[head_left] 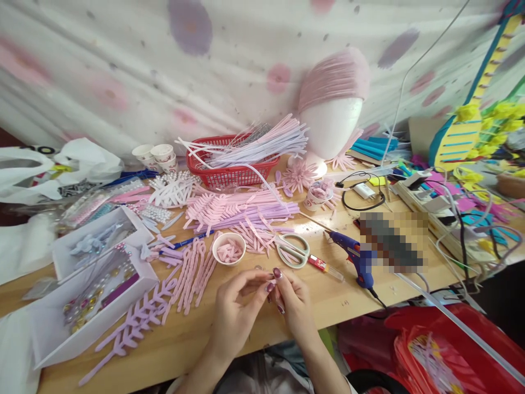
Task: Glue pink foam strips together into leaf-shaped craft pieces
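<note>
My left hand and my right hand meet above the table's front edge, thumbs and forefingers pinched together. A tiny pale scrap shows between the fingertips, too small and covered to name. Just beyond them stands a paper cup of short pink fuzzy pieces. Grey-green-handled scissors lie past my right hand, beside a red-labelled clear tube-like tool. Farther right rests a blue glue gun. Left of my hands are twisted pink pipe cleaners and lilac branched pipe-cleaner stems.
A red basket of pipe cleaners stands at the back, near a white mannequin head with a pink wrap. White boxes of beads are at left. Power strips and cables crowd the right. Red bags lie below the table's edge.
</note>
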The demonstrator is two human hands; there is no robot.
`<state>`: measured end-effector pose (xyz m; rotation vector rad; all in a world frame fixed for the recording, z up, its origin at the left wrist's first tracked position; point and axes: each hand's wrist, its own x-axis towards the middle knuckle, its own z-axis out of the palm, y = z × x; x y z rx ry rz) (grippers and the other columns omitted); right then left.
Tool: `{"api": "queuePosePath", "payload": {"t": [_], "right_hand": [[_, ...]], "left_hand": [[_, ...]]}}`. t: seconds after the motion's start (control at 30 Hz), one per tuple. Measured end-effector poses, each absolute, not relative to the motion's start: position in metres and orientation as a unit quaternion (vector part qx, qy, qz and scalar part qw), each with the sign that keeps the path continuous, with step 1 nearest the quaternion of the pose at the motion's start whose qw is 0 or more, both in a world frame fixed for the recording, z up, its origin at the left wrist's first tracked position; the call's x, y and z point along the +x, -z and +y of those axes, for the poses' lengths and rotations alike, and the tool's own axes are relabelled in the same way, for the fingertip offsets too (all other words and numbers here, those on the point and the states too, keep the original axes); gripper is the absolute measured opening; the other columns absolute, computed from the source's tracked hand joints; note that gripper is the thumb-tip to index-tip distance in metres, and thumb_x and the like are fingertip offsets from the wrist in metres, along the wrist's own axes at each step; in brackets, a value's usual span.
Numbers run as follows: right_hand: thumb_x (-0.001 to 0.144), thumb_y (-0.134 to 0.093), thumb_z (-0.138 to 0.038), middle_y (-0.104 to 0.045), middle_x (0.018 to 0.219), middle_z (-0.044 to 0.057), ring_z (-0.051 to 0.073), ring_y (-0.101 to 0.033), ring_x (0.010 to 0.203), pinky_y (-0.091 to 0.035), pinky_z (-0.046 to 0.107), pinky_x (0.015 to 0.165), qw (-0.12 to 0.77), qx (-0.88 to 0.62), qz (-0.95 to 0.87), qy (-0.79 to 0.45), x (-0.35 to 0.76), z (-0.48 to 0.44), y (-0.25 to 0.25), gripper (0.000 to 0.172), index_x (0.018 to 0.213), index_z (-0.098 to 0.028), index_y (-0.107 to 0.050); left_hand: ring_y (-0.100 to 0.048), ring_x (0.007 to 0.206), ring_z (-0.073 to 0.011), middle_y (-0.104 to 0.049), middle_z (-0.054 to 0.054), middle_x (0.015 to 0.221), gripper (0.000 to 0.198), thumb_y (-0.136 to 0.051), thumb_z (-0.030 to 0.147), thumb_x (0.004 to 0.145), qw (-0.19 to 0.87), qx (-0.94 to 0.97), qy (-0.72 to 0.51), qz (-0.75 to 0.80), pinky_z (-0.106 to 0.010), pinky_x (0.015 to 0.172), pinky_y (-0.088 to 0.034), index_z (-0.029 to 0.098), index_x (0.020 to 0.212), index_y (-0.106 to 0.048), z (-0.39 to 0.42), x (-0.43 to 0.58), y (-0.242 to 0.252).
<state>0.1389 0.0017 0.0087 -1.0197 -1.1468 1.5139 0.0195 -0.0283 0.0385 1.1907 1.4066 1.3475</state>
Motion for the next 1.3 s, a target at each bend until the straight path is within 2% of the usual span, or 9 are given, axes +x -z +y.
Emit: {"api": "queuePosePath", "payload": {"t": [0.13,0.33,0.53,0.73,1.0,1.2,1.3], "right_hand": [[0.094,-0.045,-0.049,-0.036,0.042,-0.006,0.008,-0.031,0.04,-0.026,0.024,0.045,0.453,-0.422,-0.5,-0.606,0.139,0.0,-0.011,0.051,0.052,-0.02,-0.044],[0.096,-0.041,-0.045,-0.039,0.045,-0.004,0.009,-0.036,0.043,-0.029,0.024,0.047,0.446,-0.4,-0.557,-0.576,0.138,-0.007,-0.013,0.051,0.052,-0.02,-0.043],[0.098,-0.037,-0.042,-0.038,0.045,-0.004,0.011,-0.039,0.044,-0.032,0.025,0.05,0.458,-0.391,-0.562,-0.567,0.137,-0.012,-0.012,0.051,0.052,-0.021,-0.039],[0.098,-0.037,-0.035,-0.046,0.059,-0.002,0.012,-0.045,0.056,-0.033,0.026,0.056,0.414,-0.345,-0.681,-0.495,0.148,-0.009,-0.014,0.04,0.062,-0.02,-0.046],[0.098,-0.036,-0.027,-0.049,0.057,-0.002,0.01,-0.048,0.053,-0.035,0.023,0.056,0.437,-0.328,-0.705,-0.452,0.144,-0.01,-0.012,0.038,0.063,-0.019,-0.046],[0.098,-0.038,-0.028,-0.045,0.055,-0.003,0.009,-0.045,0.051,-0.033,0.022,0.054,0.438,-0.337,-0.71,-0.437,0.144,-0.013,-0.007,0.038,0.061,-0.019,-0.045],[0.098,-0.037,-0.033,-0.048,0.056,-0.002,0.01,-0.047,0.053,-0.035,0.023,0.056,0.433,-0.325,-0.7,-0.466,0.145,-0.013,-0.008,0.041,0.061,-0.019,-0.046]], "left_hand": [[-0.067,0.07,-0.0148,-0.07,-0.002,0.075,0.013,-0.059,0.023,0.086,0.37,0.517,-0.536,0.556,-0.023,0.066,-0.055,0.019,0.078,-0.068,-0.028,0.02,-0.04],[-0.061,0.06,-0.0127,-0.062,0.0,0.066,0.018,-0.058,0.024,0.087,0.384,0.492,-0.566,0.539,-0.02,0.057,-0.051,0.018,0.071,-0.062,-0.032,0.023,-0.042],[-0.06,0.058,-0.0132,-0.061,0.0,0.063,0.019,-0.058,0.027,0.087,0.434,0.473,-0.555,0.529,-0.021,0.056,-0.05,0.018,0.07,-0.061,-0.033,0.019,-0.043],[-0.06,0.06,-0.0135,-0.061,0.0,0.064,0.023,-0.06,0.033,0.085,0.47,0.475,-0.502,0.549,-0.021,0.057,-0.049,0.016,0.069,-0.061,-0.033,0.01,-0.046],[-0.058,0.058,-0.0128,-0.058,0.001,0.061,0.028,-0.062,0.04,0.083,0.528,0.411,-0.505,0.545,-0.021,0.056,-0.048,0.016,0.068,-0.059,-0.038,0.012,-0.036],[-0.057,0.059,-0.0122,-0.057,0.002,0.061,0.026,-0.066,0.037,0.079,0.481,0.385,-0.561,0.553,-0.02,0.056,-0.047,0.017,0.066,-0.06,-0.045,0.019,-0.042],[-0.057,0.057,-0.0126,-0.058,0.001,0.06,0.027,-0.069,0.039,0.077,0.501,0.359,-0.56,0.553,-0.02,0.055,-0.048,0.016,0.065,-0.061,-0.046,0.02,-0.043]]}}
